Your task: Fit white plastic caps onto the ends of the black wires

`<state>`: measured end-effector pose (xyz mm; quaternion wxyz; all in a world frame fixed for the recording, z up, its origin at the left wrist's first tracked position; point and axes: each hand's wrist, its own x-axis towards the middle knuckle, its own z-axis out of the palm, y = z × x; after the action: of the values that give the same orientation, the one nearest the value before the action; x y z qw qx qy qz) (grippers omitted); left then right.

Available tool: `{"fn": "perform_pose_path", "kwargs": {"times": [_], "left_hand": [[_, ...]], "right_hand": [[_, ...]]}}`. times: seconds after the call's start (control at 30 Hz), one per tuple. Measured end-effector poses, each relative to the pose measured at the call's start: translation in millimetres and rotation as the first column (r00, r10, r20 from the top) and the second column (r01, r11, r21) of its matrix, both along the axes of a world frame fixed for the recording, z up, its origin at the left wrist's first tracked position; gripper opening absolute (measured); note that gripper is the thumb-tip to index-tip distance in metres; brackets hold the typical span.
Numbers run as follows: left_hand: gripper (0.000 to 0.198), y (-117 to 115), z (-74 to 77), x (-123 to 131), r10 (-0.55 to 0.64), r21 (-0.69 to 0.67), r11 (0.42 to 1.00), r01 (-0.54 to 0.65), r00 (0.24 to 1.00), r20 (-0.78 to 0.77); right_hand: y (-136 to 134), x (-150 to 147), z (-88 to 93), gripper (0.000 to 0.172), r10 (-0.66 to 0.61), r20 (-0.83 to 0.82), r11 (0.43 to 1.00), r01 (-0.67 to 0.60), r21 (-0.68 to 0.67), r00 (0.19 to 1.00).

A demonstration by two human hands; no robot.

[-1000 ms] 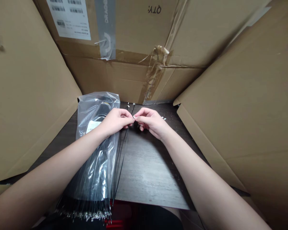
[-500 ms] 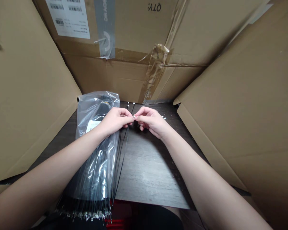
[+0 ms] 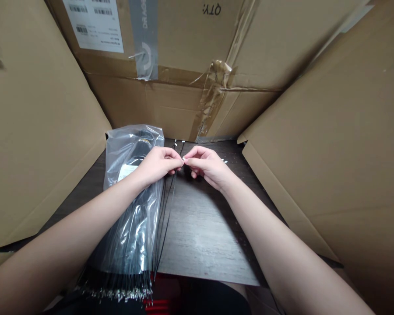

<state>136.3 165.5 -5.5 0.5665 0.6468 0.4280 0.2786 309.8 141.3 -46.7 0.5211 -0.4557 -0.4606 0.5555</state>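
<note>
Cardboard panels are walling in a dark desk. A clear bag of black wires is lying at the left, seemingly to keep the bundle within reach. The left hand and right hand are meeting above the desk, their fingers clamping a small metal terminal between them, apparently to steady it.

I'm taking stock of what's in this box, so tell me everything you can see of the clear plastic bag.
The clear plastic bag is thin, glossy and crumpled, and lies lengthwise on a dark wood-grain surface beside a cardboard flap. Through it show a thick bundle of thin black wires and a white label. Silver metal wire ends are gathered at the near end; whether they sit inside the bag is hard to tell. The person's left forearm lies over it.
</note>
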Motion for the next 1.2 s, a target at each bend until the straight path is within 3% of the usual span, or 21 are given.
{"fn": "perform_pose_path", "kwargs": {"times": [0.3,1.2], "left_hand": [[0.007,3.2,-6.0,-1.1,-0.012,0.014,1.000,0.012,0.999,0.034],[0.008,3.7,-6.4,-1.0,-0.010,-0.006,1.000,0.010,0.999,0.036]], "right_hand": [[-0.3,-1.3,0.7,0.025,-0.053,-0.044,0.999,0.053,-0.009,0.998],[-1.3,0.8,4.1,0.029,-0.006,-0.047,0.999,0.004,-0.041,0.999]]}}
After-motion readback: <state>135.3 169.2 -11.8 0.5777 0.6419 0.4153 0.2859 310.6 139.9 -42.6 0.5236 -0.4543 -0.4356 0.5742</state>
